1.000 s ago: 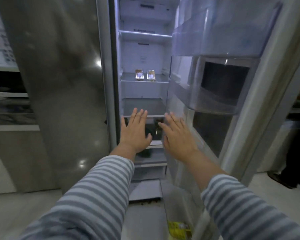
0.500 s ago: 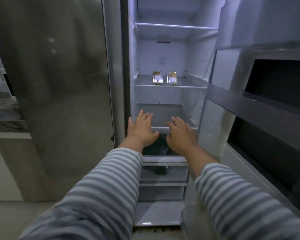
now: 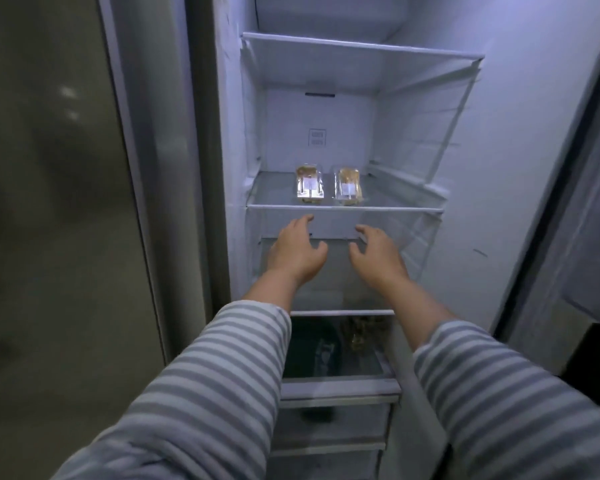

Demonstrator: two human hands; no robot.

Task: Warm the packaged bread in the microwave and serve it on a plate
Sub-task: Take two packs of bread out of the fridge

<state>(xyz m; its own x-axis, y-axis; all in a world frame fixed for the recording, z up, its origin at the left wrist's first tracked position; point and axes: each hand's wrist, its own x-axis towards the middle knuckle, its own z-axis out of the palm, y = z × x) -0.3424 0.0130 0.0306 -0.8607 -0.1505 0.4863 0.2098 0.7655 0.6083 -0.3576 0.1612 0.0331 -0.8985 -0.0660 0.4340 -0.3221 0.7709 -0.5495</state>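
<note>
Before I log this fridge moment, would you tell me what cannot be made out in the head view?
- Labels on the two bread packs: too small and glared.
- Dark drawer contents: dim, partly behind the sleeves.
- Palms of the left hand and right hand: turned away.
- Lowest drawers: cut off by the bottom edge.

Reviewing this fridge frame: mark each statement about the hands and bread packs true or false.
1. Two bread packs sit side by side on one shelf. True.
2. The left hand grips a pack. False: it holds nothing, below the shelf's front edge.
3. The right hand is empty. True.
4. The packs sit on the top shelf. False: they are one shelf lower.
5. Both sleeves are striped. True.
</note>
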